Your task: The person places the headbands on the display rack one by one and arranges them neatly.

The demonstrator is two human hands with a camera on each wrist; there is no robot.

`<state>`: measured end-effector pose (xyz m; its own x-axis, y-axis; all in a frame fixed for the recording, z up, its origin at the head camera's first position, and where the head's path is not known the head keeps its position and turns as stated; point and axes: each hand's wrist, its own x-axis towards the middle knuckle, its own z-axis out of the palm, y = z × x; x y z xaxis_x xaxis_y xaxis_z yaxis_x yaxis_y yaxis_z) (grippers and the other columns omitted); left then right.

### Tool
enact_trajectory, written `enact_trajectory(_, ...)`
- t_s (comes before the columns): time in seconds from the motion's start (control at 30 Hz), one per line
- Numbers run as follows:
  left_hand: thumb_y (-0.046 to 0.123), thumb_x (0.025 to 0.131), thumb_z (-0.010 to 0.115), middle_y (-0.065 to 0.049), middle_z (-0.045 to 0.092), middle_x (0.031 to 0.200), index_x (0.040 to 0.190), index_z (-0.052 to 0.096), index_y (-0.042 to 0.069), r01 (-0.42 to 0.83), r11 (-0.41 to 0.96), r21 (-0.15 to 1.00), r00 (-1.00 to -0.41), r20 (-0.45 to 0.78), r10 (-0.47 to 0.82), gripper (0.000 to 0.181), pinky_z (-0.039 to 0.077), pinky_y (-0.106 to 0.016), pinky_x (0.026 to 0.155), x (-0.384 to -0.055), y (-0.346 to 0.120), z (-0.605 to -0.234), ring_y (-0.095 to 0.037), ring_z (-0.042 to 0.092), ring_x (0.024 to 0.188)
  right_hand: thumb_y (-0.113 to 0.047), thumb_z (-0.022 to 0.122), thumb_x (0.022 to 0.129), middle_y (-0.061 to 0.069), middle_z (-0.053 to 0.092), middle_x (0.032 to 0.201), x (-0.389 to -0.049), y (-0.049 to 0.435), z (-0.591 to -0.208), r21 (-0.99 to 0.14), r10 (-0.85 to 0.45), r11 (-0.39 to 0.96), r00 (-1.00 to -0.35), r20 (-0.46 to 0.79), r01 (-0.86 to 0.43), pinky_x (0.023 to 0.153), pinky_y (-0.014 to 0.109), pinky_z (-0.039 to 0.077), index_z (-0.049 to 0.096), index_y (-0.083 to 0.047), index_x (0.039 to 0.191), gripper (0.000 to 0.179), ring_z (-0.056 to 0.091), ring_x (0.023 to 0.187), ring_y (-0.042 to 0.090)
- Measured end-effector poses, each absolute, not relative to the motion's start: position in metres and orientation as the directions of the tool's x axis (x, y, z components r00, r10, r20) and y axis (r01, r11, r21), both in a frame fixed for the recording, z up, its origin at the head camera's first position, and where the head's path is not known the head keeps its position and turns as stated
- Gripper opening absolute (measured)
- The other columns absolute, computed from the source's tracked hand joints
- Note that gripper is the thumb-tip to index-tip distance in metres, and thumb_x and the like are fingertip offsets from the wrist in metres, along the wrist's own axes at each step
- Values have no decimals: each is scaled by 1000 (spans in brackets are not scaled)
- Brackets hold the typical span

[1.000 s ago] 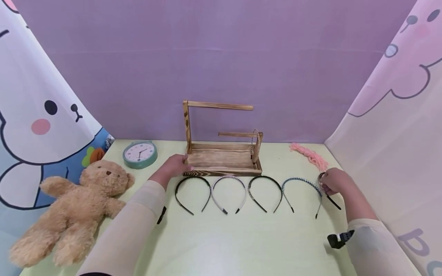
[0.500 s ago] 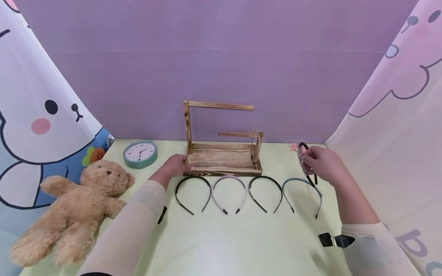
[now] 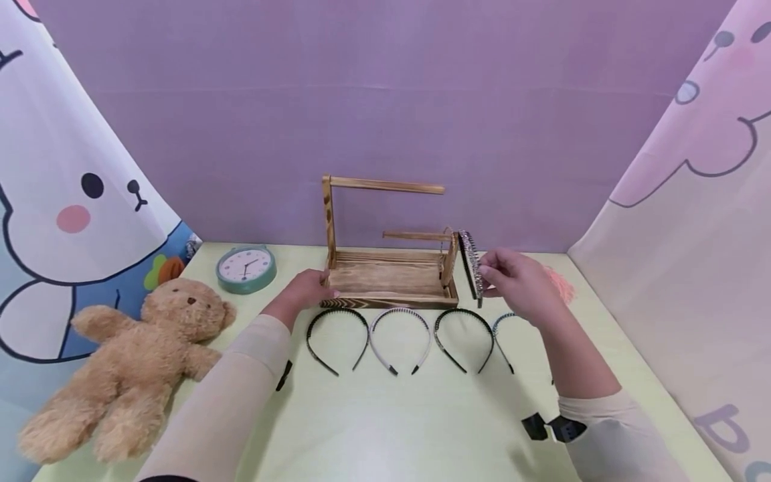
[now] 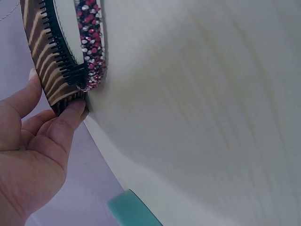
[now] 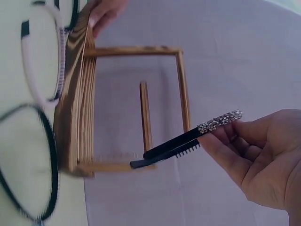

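My left hand (image 3: 304, 291) grips the front left corner of a wooden stand (image 3: 385, 278), a shallow tray with two posts and two horizontal bars. My right hand (image 3: 518, 278) pinches a black toothed headband (image 3: 471, 268) studded with glittering stones, raised beside the stand's right post. In the right wrist view the held headband (image 5: 174, 143) points its ends toward the lower bar (image 5: 145, 113). A thin hoop (image 3: 442, 251) hangs by the lower bar's right end. Along the stand's front lie a black headband (image 3: 337, 310), a white one, another black one, and a blue one partly hidden by my right arm.
A teal clock (image 3: 245, 269) lies left of the stand, and a brown teddy bear (image 3: 141, 361) lies at the table's left. Pink yarn (image 3: 560, 284) is partly hidden behind my right hand. A purple backdrop (image 3: 385, 100) rises behind the table.
My right hand has lifted the stone-studded headband from the table's right side and carried it left to the stand's right post, turning it. My left hand has stayed on the stand.
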<state>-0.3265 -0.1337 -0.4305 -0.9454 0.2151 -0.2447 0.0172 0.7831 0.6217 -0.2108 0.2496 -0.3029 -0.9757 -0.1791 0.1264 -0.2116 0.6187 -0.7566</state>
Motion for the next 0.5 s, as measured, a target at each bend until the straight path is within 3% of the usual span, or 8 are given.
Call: enact_trajectory(0.5, 31, 97, 62, -19, 30, 158, 155, 28, 7, 2, 787, 617, -947, -251, 199, 71, 25, -54, 118, -327, -133, -431, -40, 27, 145, -2, 53, 99, 17, 61, 97, -235, 166, -319, -913, -300, 294, -934, 194, -284, 82, 39, 60, 60, 1, 104, 9, 67, 88, 28)
